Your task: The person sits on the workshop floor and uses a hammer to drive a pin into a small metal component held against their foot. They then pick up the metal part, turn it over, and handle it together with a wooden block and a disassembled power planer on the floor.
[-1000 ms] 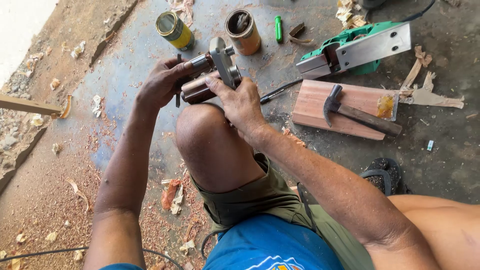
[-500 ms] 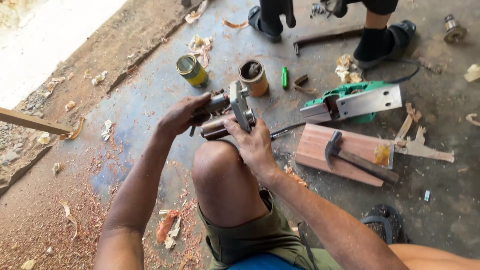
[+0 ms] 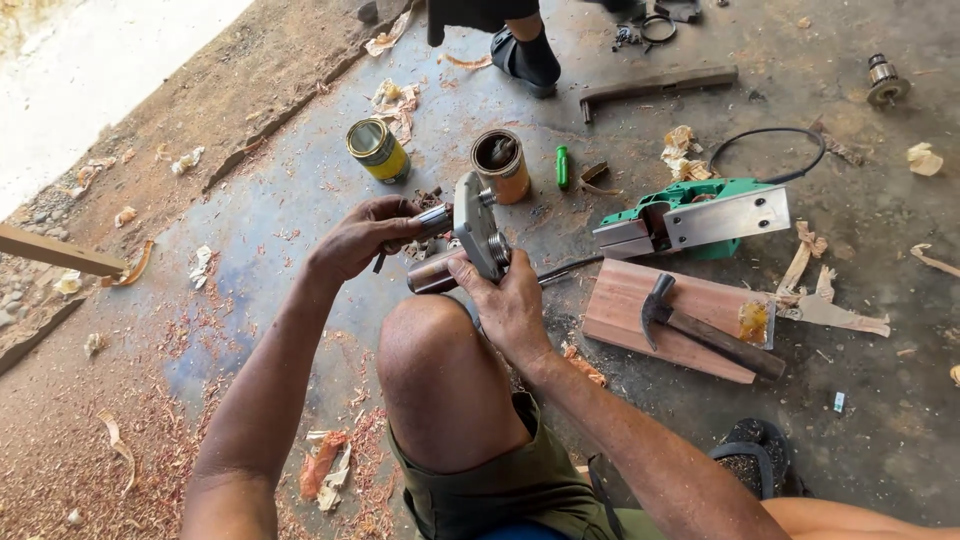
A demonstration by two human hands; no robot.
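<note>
A grey metal machine part, a flat plate with shafts and a bearing, is held above my bent knee. My left hand grips the shiny shaft end on its left side. My right hand grips the plate from below, fingers around its lower edge next to a brownish cylinder. Both hands are shut on the same part.
On the concrete floor: a yellow can, a brown can, a green marker-like item, a green electric planer with cord, a hammer on a wood block. Another person's foot at top. Shavings lie around.
The view has tilted up and away, showing more floor and another person's feet. My hands still hold the metal part above my knee, barely shifted.
</note>
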